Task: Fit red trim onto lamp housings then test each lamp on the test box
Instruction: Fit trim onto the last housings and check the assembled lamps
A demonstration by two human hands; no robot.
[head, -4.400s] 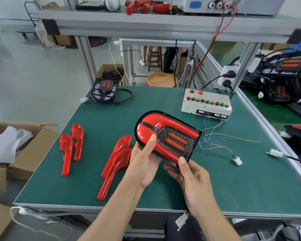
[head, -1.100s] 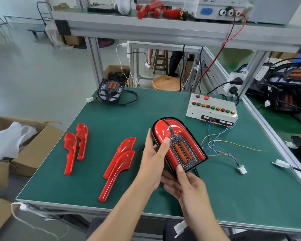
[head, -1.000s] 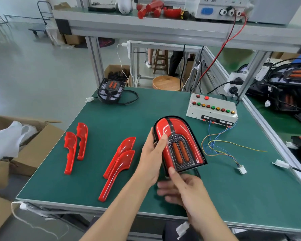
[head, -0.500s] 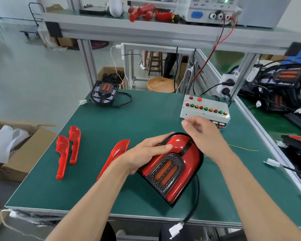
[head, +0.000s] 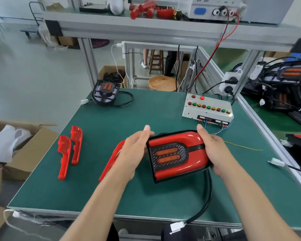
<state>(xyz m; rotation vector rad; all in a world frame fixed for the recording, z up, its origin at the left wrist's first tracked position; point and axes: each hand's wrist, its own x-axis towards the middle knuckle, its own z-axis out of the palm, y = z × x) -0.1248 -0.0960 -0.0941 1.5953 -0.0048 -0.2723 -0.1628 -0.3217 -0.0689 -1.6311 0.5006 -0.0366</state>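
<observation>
A person holds a red-trimmed lamp [head: 176, 154] flat above the green table [head: 163, 193], lens side up, between both hands: the right hand [head: 214, 152] curls round its rounded end, while the left hand [head: 135, 152] lies with nearly straight fingers against its square end. The lamp's black cable [head: 204, 204] hangs toward the table's near edge, and the test box [head: 207, 108] sits beyond, near loose red trim pieces [head: 69, 150] and a bare lamp housing [head: 105, 93].

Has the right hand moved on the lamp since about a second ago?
Yes. The right hand left the lamp's near end and now grips its rounded end, the side toward the test box.
</observation>
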